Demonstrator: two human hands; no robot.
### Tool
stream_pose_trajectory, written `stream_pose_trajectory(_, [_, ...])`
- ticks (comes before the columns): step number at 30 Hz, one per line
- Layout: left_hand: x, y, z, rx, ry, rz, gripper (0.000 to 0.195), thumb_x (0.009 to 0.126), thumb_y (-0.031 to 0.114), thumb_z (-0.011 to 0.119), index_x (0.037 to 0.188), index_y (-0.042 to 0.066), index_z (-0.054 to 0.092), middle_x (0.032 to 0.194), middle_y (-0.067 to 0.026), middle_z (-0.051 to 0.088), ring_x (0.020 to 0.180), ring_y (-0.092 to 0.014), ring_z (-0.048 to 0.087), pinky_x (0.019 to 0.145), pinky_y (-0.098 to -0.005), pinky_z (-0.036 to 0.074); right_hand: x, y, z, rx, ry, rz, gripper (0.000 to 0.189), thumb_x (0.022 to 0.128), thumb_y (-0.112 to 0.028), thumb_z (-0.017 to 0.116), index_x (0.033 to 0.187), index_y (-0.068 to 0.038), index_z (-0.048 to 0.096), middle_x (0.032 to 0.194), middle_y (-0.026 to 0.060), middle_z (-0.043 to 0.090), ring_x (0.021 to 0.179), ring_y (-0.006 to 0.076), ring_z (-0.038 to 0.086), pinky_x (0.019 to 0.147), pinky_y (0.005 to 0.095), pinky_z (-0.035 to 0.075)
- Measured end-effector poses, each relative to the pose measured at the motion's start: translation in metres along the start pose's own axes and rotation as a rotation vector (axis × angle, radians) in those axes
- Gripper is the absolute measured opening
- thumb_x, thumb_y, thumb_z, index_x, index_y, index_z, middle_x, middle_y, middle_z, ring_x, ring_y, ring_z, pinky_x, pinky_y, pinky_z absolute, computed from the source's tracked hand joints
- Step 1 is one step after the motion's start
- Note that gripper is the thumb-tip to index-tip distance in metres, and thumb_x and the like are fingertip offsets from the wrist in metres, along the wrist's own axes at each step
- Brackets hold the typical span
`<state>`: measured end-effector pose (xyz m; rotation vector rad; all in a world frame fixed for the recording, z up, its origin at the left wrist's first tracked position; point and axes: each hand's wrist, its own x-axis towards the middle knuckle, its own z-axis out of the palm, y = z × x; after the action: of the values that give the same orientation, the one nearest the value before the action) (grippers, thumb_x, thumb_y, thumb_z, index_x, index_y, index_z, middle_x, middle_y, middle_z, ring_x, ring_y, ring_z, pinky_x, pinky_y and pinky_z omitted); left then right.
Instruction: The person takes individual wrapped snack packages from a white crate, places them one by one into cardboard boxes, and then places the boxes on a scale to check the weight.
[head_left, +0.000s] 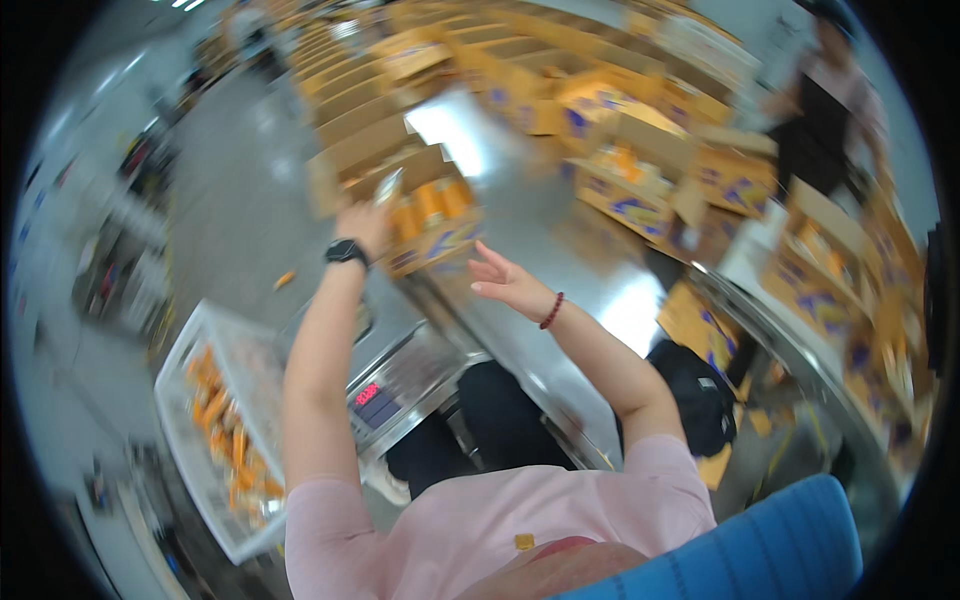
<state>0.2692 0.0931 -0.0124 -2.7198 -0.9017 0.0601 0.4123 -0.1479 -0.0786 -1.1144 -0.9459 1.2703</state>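
Note:
My left hand (364, 227), with a black watch on the wrist, reaches over the left side of an open cardboard carton (442, 241). A shiny, clear-and-silvery packet (389, 186) stands tilted at its fingers and appears gripped; blur hides the exact hold. Orange-filled packs (429, 202) sit upright in rows inside this carton. Just right of the carton's near corner, my right hand (511, 283) hangs over the steel table (525, 225) with fingers apart, holding nothing. Below the left hand lies a weighing scale (412, 375) with a lit red display.
A white plastic crate (225, 517) of orange-wrapped pieces stands at left. One orange piece (284, 280) lies on the floor. Open cartons (360, 90) line the far side, and a filled carton (626, 202) stands right. A person (825, 112) in a dark apron is at far right.

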Motion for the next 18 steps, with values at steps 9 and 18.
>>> stream_pose_trajectory(9, [-0.022, 0.016, -0.016, 0.038, -0.212, 0.048, 0.049, 0.082, 0.04, 0.052, 0.122, 0.012, 0.052, 0.132, -0.0145, 0.043, 0.126, -0.031, 0.032, 0.105, -0.0497, 0.019, -0.301, -0.212, -0.157, -2.445, 1.345, 0.416, 0.078, 0.072, -0.023, 0.067, 0.138, -0.017, 0.025, 0.126, 0.012, 0.045, 0.125, 0.0305, 0.033, 0.104, 0.0519, 0.02])
stream_pose_trajectory(18, [-0.211, -0.083, -0.028, -0.282, 0.125, 0.022, 0.048, 0.078, 0.021, 0.062, 0.123, 0.011, 0.05, 0.129, -0.019, 0.042, 0.121, -0.037, 0.037, 0.1, -0.0435, 0.031, -0.26, -0.228, -0.101, -2.547, 0.955, 0.115, 0.009, 0.078, -0.012, 0.05, 0.081, -0.012, 0.058, 0.079, 0.0019, 0.058, 0.07, 0.0179, 0.063, 0.055, 0.0297, 0.051])
